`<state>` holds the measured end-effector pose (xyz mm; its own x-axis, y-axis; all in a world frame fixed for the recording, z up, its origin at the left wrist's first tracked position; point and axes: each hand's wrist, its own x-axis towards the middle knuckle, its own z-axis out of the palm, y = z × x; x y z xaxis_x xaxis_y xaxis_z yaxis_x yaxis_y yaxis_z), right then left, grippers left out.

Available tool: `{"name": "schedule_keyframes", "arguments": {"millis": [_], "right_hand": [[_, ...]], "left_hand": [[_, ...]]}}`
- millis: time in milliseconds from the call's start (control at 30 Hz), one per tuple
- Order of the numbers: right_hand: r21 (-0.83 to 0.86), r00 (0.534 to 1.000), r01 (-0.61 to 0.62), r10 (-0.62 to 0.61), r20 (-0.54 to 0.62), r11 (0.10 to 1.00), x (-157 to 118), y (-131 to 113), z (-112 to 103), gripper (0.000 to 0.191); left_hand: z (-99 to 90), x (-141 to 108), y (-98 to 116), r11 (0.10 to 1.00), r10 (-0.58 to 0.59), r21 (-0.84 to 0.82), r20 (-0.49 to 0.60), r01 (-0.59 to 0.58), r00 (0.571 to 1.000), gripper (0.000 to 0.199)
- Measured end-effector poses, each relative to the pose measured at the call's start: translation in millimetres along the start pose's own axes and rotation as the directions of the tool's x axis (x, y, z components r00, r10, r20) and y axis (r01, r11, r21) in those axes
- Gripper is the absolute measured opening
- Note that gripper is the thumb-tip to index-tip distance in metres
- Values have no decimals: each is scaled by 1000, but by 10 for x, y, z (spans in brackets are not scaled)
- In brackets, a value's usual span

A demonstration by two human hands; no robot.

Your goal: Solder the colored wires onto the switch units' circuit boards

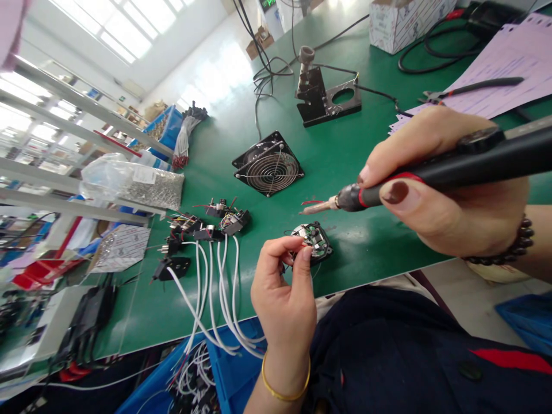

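My right hand point(448, 190) grips a black soldering iron point(435, 167) like a pen, its metal tip pointing left, above the bench and apart from the board. Below that tip, a small green circuit board point(317, 238) sits in a black square housing point(329, 250) on the bench. My left hand point(287, 270) is closed in a pinch at the board's left side. A small reddish bit shows at its fingertips, but what they hold is too small to make out. Thin red wire point(313, 202) shows behind the iron's tip.
A square fan point(271, 169) and a black metal stand point(330, 98) are farther back. Several black parts point(215, 224) with white cables point(236, 270) lie left, above a blue bin point(241, 368). Cutters point(474, 89) rest on pink paper point(517, 57) at the right.
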<state>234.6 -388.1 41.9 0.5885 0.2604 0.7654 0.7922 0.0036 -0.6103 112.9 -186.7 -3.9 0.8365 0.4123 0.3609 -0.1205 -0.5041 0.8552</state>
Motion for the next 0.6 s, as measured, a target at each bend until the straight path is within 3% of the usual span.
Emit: {"name": "schedule_keyframes", "arguments": {"millis": [133, 233, 333, 433, 500, 600], "right_hand": [[13, 1000, 3, -3, -8, 1000, -16, 62, 62, 5], [78, 991, -50, 40, 126, 996, -65, 173, 127, 16], [117, 938, -139, 93, 333, 983, -136, 268, 187, 23], [51, 865, -164, 119, 487, 985, -212, 299, 242, 41], [35, 838, -131, 92, 538, 991, -262, 307, 285, 53], [81, 842, -66, 12, 539, 995, -321, 342, 345, 51]], "left_hand": [[2, 7, 3, 1000, 7, 5, 1, -7, 1000, 6], [-1, 7, -2, 1000, 12, -4, 7, -12, 1000, 7], [-5, 6, -2, 1000, 15, -8, 8, -15, 1000, 8], [-3, 11, 8, 1000, 18, -6, 11, -18, 1000, 8], [0, 15, 17, 1000, 20, 4, 14, -20, 1000, 7], [-4, 12, 20, 999, 32, 13, 23, -33, 999, 6]]}}
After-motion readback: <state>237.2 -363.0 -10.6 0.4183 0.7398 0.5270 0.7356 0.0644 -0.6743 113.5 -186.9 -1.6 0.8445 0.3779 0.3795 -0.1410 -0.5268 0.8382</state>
